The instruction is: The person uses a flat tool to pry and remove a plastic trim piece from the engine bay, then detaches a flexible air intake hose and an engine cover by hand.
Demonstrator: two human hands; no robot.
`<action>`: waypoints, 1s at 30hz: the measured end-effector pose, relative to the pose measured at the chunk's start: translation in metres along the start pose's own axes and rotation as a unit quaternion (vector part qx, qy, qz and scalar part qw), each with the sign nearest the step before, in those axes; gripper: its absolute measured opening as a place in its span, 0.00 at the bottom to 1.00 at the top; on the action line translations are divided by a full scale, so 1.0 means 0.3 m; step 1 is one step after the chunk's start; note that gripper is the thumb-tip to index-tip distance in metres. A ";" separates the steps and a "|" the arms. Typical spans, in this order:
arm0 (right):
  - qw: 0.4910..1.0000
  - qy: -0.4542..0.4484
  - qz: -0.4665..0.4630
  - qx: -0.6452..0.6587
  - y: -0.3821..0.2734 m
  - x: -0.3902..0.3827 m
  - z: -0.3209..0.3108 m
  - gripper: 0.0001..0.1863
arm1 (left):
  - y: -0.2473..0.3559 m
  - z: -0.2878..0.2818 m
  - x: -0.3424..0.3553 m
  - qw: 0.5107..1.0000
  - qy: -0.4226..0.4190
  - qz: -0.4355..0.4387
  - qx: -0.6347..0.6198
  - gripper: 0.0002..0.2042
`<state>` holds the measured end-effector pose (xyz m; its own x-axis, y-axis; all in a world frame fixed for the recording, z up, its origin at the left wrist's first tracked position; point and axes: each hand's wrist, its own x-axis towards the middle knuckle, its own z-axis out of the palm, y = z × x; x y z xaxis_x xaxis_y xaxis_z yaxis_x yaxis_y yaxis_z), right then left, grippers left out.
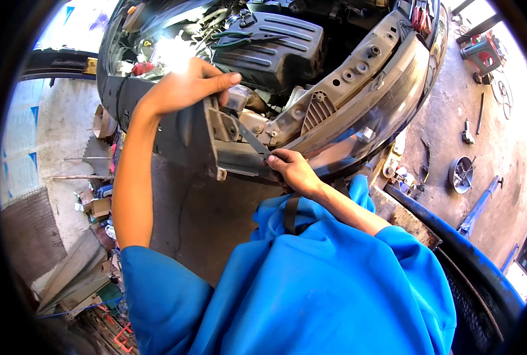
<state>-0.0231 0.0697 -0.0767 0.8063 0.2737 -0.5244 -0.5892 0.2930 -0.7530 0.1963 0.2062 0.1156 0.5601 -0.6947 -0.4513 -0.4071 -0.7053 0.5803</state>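
Observation:
My right hand (293,171) is closed on the near end of a flat grey metal strip (252,139), thumb on top. The strip slants up and left into the gap between the dark fender (183,133) and the headlight (358,139); its far end is partly hidden, and I cannot tell if it is a tool. My left hand (186,89) bends over the fender's front corner, with its thumb stretched out to the right. Its other fingers curl down at the panel edge and are partly hidden. Glare washes out the back of this hand.
Green-handled pliers (248,40) lie on the black engine cover (275,50). Red-handled tools (420,18) sit at the bay's far right edge. On the floor at right are a round pan (461,174) and a blue metal bar (479,207). Boxes (100,207) and clutter line the left.

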 end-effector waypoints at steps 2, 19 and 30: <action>1.000 0.001 0.000 -0.003 -0.015 -0.011 -0.006 0.14 | -0.058 0.022 0.085 0.996 -0.068 -0.050 -0.037 0.21; 0.987 0.043 -0.112 -0.102 0.043 0.018 -0.030 0.14 | -0.152 0.094 0.232 0.910 -0.323 -0.225 0.132 0.22; 0.992 0.028 -0.112 -0.055 0.051 0.015 -0.030 0.13 | -0.212 0.105 0.211 0.929 -0.293 -0.213 0.076 0.21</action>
<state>-0.0279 0.0671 -0.0940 0.9199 0.1600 -0.3580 -0.3880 0.2384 -0.8903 0.2349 0.2026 0.0287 0.2228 -0.2742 -0.9355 -0.3616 -0.9144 0.1819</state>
